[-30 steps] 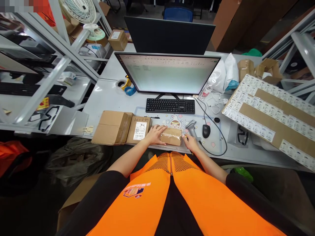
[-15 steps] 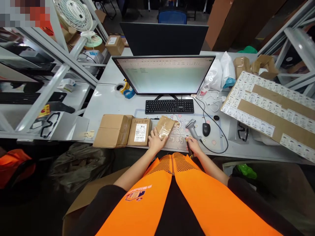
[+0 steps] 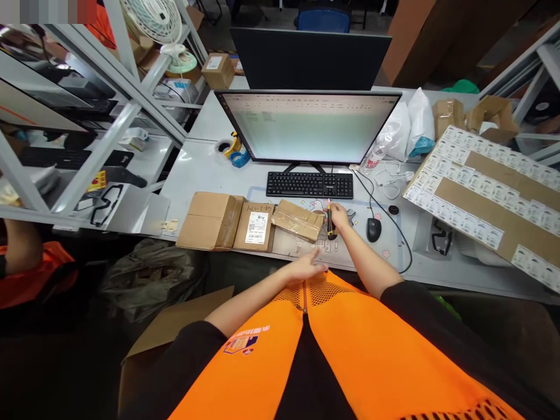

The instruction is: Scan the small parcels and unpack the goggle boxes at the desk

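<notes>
My right hand (image 3: 339, 217) is closed around a black-and-yellow utility knife (image 3: 331, 226), held upright over the desk mat just right of a small brown taped package (image 3: 297, 220). The package lies tilted on the mat, its right end close to the knife. My left hand (image 3: 305, 267) is in front of the desk edge near my vest, fingers apart, holding nothing. Left of the package stands a carton with a white label (image 3: 256, 227), and beside that a larger carton (image 3: 207, 220). A grey barcode scanner (image 3: 351, 214) is mostly hidden behind my right hand.
Behind the mat are a keyboard (image 3: 310, 185) and a monitor (image 3: 310, 128). A mouse (image 3: 373, 230) with its cable lies to the right. A label-covered cardboard sheet (image 3: 485, 195) fills the right side. Tape rolls (image 3: 238, 157) sit left of the monitor. Another person's arm (image 3: 23, 242) shows far left.
My left hand has let go of the small package and drawn back toward my body. The package now lies turned more sideways. My right hand has moved forward with the knife, across the scanner.
</notes>
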Motion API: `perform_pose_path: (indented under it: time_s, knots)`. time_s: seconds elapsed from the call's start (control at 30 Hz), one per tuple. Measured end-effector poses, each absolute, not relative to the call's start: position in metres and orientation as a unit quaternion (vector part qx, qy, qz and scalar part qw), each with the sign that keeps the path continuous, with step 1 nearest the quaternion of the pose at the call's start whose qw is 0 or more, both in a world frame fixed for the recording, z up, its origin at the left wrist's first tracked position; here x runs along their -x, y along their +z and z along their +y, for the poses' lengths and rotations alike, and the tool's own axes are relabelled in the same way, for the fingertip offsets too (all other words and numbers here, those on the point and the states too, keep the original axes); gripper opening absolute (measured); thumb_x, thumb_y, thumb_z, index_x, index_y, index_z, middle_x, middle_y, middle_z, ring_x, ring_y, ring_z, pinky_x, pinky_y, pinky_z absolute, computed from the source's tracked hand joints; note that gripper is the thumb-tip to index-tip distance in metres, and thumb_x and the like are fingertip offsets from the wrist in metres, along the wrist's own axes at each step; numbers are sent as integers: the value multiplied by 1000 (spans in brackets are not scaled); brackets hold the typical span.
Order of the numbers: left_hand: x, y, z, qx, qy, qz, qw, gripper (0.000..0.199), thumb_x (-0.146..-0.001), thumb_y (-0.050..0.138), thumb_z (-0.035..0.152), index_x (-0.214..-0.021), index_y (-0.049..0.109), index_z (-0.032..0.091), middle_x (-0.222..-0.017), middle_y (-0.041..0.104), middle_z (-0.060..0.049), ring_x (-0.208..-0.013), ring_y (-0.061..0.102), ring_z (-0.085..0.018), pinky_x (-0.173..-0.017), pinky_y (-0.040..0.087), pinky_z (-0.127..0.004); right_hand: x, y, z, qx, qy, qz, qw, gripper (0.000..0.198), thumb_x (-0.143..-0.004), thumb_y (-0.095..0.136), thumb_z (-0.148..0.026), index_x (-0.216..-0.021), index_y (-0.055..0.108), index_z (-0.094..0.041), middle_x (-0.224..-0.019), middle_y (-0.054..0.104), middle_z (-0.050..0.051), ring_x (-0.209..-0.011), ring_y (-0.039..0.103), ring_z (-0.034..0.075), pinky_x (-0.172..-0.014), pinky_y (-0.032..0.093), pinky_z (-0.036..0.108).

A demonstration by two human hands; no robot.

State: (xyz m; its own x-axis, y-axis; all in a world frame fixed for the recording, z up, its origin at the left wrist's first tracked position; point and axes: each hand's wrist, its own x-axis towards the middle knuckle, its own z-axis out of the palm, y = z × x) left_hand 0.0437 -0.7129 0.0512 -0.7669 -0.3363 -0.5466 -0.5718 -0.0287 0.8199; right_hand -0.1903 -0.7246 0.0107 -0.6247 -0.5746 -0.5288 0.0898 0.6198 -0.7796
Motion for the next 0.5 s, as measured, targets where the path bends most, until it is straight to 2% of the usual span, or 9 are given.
perform_pose_path:
  time_s: [0.07, 0.17, 0.23, 0.33, 0.43, 0.5]
  knots:
    - [-32, 58, -733, 300, 571, 764, 26, 80, -99, 74, 48, -169, 54, 15, -174, 54, -18, -162, 52, -34, -133, 47, -49, 196, 14, -716, 156, -403, 815, 386, 36, -114, 39, -46, -111, 65, -21, -113, 82, 13, -58, 66, 16, -58, 55, 29]
    - [-26, 62, -809, 345, 404, 837, -131, 54, -108, 61, 37, -157, 64, 15, -168, 61, -16, -161, 51, -32, -141, 34, -52, 183, 12, -689, 196, -373, 825, 378, 33, -109, 50, -49, -97, 65, -22, -85, 79, 10, -57, 67, 21, -61, 54, 31]
    - [-28, 56, -862, 382, 366, 838, -133, 53, -107, 62, 32, -155, 63, 9, -172, 56, -19, -164, 46, -32, -143, 28, -50, 169, 10, -674, 217, -356, 827, 377, 34, -107, 53, -51, -91, 64, -23, -70, 72, 6, -56, 68, 23, -61, 54, 32]
    - [-34, 34, -901, 405, 378, 827, -99, 52, -109, 56, 28, -155, 63, 6, -169, 58, -22, -160, 50, -32, -140, 34, -48, 153, 7, -664, 230, -347, 830, 372, 35, -105, 49, -52, -88, 63, -25, -61, 64, 1, -57, 67, 23, -62, 54, 31]
    - [-36, 11, -896, 449, 384, 800, -104, 49, -113, 46, 33, -150, 68, 9, -151, 72, -21, -143, 65, -32, -129, 48, -50, 144, 8, -662, 235, -339, 834, 366, 35, -104, 48, -53, -85, 61, -26, -56, 58, -1, -59, 66, 23, -66, 54, 30]
    - [-34, 1, -888, 478, 384, 781, -120, 47, -113, 45, 36, -145, 71, 14, -142, 76, -18, -135, 68, -32, -125, 51, -49, 134, 9, -656, 235, -335, 834, 370, 35, -104, 48, -54, -85, 59, -27, -55, 58, -1, -58, 66, 23, -68, 54, 31]
